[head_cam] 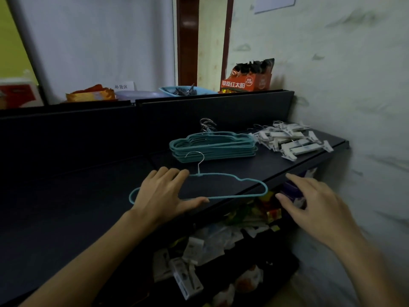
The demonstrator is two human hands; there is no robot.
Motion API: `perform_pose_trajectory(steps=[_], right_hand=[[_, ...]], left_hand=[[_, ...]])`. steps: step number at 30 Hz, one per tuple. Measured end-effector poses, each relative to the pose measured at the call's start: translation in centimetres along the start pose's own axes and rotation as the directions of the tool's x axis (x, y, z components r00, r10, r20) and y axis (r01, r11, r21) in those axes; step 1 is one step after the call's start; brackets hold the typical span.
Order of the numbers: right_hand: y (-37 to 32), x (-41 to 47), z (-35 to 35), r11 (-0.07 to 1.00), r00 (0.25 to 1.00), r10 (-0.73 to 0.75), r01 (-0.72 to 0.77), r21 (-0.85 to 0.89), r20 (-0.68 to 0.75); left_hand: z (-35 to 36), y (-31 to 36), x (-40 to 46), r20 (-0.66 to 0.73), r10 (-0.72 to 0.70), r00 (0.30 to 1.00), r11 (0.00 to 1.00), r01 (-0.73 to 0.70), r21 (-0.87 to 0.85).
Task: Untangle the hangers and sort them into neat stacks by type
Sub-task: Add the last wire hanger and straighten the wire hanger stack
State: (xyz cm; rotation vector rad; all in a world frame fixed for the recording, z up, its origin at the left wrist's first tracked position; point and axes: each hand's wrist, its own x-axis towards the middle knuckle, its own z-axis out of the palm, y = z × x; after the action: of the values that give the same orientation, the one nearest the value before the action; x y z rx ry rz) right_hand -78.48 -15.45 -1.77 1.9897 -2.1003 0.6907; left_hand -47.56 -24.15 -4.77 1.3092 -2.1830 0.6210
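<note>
Dark shelf [88, 218] against a scuffed wall: one teal hanger [221, 185] lies at its front edge, overhanging. Left hand [163, 193] presses flat on it; right hand [318, 207] hovers empty, fingers spread. A careless nudge could tip it off, short of the teal stack [212, 147] behind.

The shelf [221, 169] is dark and matt, smooth like painted metal or laminate. The single hanger [232, 197] has a matt teal coating, faintly fuzzy, and a shiny bare-metal hook; the teal stack [212, 147] looks alike. The clip hangers [292, 140] are smooth white plastic. The snack box [245, 84] is printed card holding glossy foil packets. The wall [343, 74] is pale, mottled and matt.
</note>
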Motion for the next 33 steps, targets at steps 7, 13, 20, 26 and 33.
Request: perform_pose_trajectory(steps=[7,13,20,26,33], right_hand=[[3.5,6.7,1.2,0.998,0.999,-0.052,0.052,0.047,-0.009],[4.3,13.4,3.1,0.991,0.995,-0.089,0.092,0.095,-0.036],[5.8,19.7,4.8,0.951,0.985,-0.135,0.158,0.267,-0.104],[6.8,23.5,6.2,0.778,0.991,-0.130,0.114,0.617,-0.020],[7.9,26.3,6.7,0.349,0.969,-0.228,-0.008,0.937,0.093]], left_hand=[[3.9,0.6,7.0,-0.074,0.000,0.997,0.999,0.003,0.044],[7.2,-1.1,12.7,-0.112,0.003,0.994,0.998,0.004,0.061],[9.3,-2.2,17.1,-0.178,-0.026,0.984,0.998,0.034,0.043],[9.1,-1.5,19.3,-0.210,-0.089,0.974,0.995,0.097,0.026],[8.1,2.4,20.7,-0.242,-0.226,0.944,0.974,0.212,-0.083]])
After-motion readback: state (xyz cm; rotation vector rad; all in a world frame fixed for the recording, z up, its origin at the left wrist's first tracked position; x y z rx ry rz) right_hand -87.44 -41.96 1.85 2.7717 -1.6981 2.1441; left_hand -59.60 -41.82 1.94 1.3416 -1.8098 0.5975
